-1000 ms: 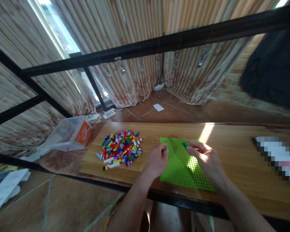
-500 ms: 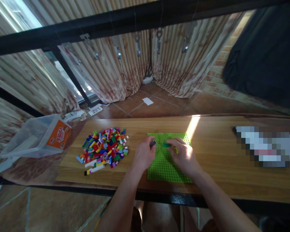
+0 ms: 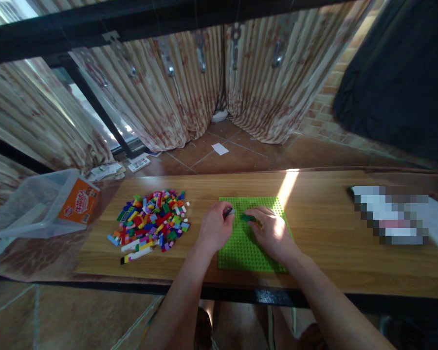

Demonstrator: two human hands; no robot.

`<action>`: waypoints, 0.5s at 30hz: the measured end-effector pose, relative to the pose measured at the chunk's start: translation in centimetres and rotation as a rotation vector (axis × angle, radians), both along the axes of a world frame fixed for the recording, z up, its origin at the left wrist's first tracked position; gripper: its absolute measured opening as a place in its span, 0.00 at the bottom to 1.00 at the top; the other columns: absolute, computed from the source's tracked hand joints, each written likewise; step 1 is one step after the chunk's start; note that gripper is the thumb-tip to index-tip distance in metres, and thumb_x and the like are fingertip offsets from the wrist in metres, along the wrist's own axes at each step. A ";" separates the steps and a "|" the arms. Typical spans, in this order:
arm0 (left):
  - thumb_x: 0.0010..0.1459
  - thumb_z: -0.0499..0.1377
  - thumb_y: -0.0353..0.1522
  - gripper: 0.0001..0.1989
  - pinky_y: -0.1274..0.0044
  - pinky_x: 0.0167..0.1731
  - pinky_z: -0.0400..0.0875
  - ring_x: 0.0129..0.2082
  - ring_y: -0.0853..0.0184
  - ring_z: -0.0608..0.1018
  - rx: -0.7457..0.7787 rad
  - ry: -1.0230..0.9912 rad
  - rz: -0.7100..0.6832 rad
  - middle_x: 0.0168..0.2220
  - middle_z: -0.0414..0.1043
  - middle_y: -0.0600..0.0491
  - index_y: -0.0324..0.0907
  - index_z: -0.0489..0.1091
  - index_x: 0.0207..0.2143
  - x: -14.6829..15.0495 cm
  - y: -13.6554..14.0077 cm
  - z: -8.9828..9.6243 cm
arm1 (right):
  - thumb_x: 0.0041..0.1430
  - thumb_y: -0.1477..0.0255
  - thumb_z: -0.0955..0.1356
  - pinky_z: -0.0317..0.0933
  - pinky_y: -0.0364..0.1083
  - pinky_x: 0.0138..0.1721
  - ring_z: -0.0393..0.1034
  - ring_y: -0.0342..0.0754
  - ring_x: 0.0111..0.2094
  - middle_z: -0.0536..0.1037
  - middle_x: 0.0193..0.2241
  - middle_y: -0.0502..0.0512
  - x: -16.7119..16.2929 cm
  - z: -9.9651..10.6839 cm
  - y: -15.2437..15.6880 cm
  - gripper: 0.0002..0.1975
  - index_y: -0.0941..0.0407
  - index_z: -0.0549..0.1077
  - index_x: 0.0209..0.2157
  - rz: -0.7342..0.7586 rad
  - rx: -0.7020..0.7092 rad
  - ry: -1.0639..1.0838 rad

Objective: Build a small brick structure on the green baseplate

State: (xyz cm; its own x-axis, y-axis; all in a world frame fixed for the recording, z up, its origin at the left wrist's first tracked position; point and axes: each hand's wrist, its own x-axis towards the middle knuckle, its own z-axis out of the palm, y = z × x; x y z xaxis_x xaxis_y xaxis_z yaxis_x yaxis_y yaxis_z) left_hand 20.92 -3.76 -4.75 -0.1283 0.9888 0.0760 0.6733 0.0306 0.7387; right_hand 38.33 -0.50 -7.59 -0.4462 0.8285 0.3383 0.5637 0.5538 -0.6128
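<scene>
Pinching, right hand (image 3: 272,234): green brick (image 3: 246,217) at thumb and fingertips, over baseplate (image 3: 241,253)
Left hand (image 3: 215,227): grasps dark brick (image 3: 227,212) between thumb and forefinger
Brick outlines: partly finger-hidden; green brick's contact with baseplate unclear

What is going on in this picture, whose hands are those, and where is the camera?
There's no robot here, just a person's two bare hands. The camera sits on that person's head, looking forward and down, so you see what's in front of them.

On the wooden tabletop lies a green studded plate. To its left is a heap of colourful bricks. Something on the right is blurred into squares, so I can't tell what it is.

The left hand holds a small dark brick. The right hand, over the plate, pinches a green brick.
</scene>
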 end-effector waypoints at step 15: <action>0.59 0.53 0.27 0.15 0.71 0.45 0.71 0.41 0.62 0.79 -0.039 0.063 0.044 0.41 0.78 0.47 0.43 0.71 0.48 0.9 0.4 0.0 | 0.56 0.79 0.64 0.63 0.49 0.44 0.67 0.50 0.42 0.76 0.38 0.56 -0.3 1.0 -0.5 0.14 0.54 0.75 0.42 -0.006 -0.015 -0.049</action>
